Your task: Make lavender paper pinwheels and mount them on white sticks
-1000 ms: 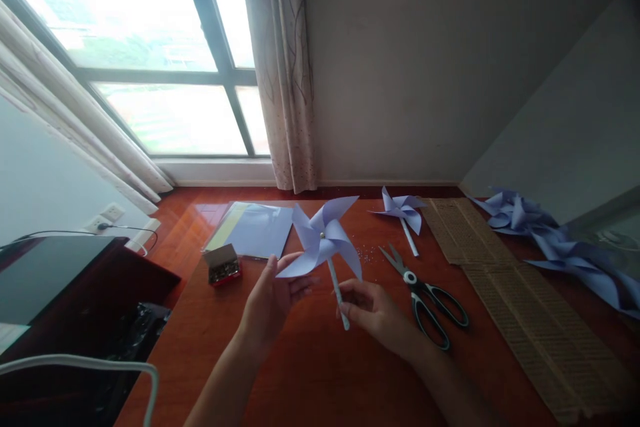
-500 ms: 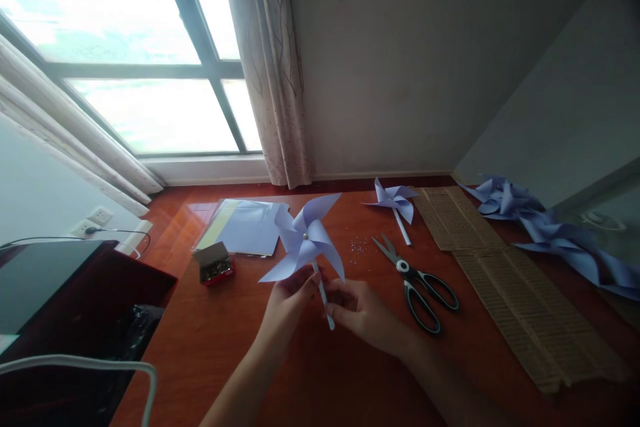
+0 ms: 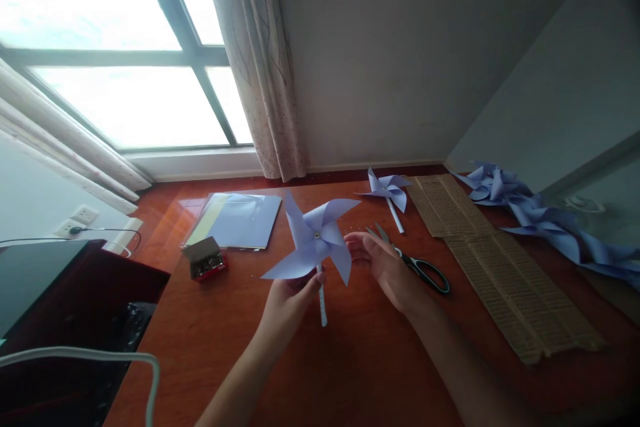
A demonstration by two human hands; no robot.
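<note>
A pale lilac paper pinwheel with a small metal pin at its centre stands upright in my left hand, whose thumb and fingers close round its white paper stick just below the blades. My right hand is beside the right blades, fingers curved and apart, with nothing visible in it. Partly behind that hand lie black-and-white scissors on the table. A second paper pinwheel rests farther back with its stick toward me.
A small red box of pins sits at the left, near a stack of paper in a clear sleeve. Corrugated cardboard covers the right side. Several more pinwheels are heaped beyond it. A white cable crosses the lower left.
My right hand has let go of the stick and moved up and right, now overlapping the scissors. The pinwheel's blades have turned a little; my left hand still holds the stick.
</note>
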